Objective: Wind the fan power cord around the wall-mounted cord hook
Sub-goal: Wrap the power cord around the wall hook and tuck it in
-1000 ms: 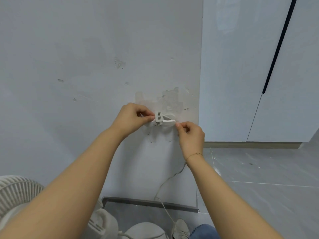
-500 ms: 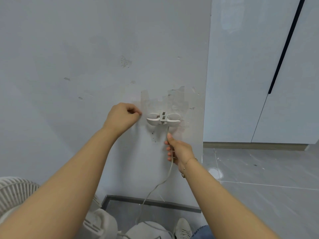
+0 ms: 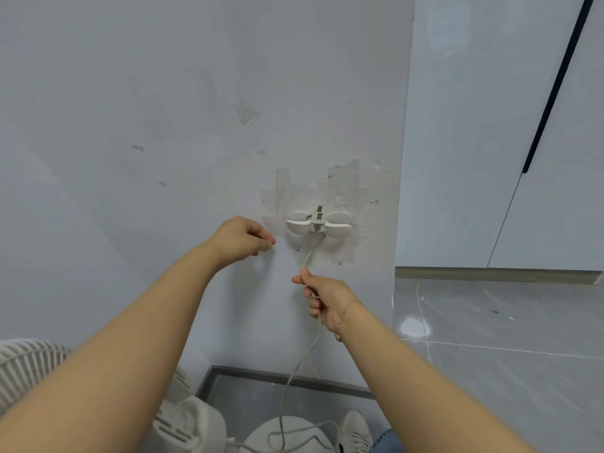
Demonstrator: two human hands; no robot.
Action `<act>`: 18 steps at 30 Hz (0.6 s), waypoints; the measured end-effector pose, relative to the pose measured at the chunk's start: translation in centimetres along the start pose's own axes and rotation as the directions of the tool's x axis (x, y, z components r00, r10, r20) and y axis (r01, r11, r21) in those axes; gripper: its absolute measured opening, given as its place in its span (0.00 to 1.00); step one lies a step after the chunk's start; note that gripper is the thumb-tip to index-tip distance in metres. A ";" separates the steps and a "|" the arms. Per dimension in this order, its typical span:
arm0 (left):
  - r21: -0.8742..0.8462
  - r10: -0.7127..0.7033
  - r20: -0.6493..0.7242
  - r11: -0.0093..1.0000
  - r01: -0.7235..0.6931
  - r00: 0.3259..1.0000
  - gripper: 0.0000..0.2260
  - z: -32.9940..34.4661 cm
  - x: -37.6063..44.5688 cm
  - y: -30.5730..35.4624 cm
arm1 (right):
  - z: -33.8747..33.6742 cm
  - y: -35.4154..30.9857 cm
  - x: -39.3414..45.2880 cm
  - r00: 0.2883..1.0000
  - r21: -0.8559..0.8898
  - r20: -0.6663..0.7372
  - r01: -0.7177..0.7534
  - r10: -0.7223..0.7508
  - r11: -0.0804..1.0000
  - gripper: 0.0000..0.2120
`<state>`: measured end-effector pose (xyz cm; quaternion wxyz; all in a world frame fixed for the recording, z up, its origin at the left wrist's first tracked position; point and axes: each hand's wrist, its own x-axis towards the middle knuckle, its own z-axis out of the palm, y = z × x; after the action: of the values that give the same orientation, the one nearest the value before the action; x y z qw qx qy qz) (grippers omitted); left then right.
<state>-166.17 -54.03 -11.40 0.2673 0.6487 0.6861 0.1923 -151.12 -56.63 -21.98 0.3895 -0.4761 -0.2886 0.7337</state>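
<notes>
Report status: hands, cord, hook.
Right hand grips cord below hook, cord taut. Left hand curled beside hook, empty. Plug sits in hook centre, no turns wound. Nothing in the way.

Scuffed grey wall (image 3: pixel 163 93), glossy tiled floor (image 3: pixel 523 338)

White cord (image 3: pixel 310 253) hangs from the white 2-winged wall hook (image 3: pixel 318 224), trailing slack to the floor

One head-worn view looks forward and slightly down at the wall (image 3: pixel 163 93), near enough that both forearms fill the lower frame; floor (image 3: pixel 506 354) lies right.
</notes>
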 end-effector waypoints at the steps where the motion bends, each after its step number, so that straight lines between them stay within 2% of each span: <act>1: 0.000 0.007 0.022 1.000 -0.007 1.000 0.07 0.2 0.0 0.2 | 0.3 -0.1 -0.1 0.999 -0.028 0.000 0.036 -0.036 0.999 0.11; 6: -0.009 0.058 0.097 0.998 -0.057 0.994 0.08 1.5 0.2 1.2 | 1.1 -0.2 -0.5 0.967 -0.274 -0.008 0.243 -0.254 0.931 0.10; 8: -0.030 0.071 0.107 0.997 -0.068 0.992 0.05 1.8 0.3 1.8 | 1.3 -0.3 -0.6 0.943 -0.332 0.016 0.317 -0.331 0.888 0.10; 9: -0.035 0.076 0.112 0.997 -0.072 0.991 0.04 1.9 0.3 2.0 | 1.3 -0.3 -0.7 0.937 -0.341 0.030 0.337 -0.348 0.878 0.09; 13: 0.011 0.072 0.143 0.997 -0.075 0.987 0.07 2.5 0.5 2.7 | 1.2 -0.2 -0.7 0.918 -0.389 0.029 0.375 -0.395 0.842 0.19; 17: 0.028 0.052 0.160 0.998 -0.057 0.986 0.08 2.9 0.8 2.8 | 0.9 -0.5 -0.9 0.924 -0.398 0.064 0.370 -0.377 0.839 0.09; 18: 0.031 0.048 0.174 0.998 -0.054 0.984 0.08 2.9 0.8 2.7 | 0.7 -0.6 -0.9 0.929 -0.406 0.072 0.361 -0.364 0.840 0.09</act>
<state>-162.24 -53.21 -12.12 0.3093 0.6849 0.6469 0.1299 -151.36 -57.14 -20.77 0.4128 -0.4872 -0.5200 0.5673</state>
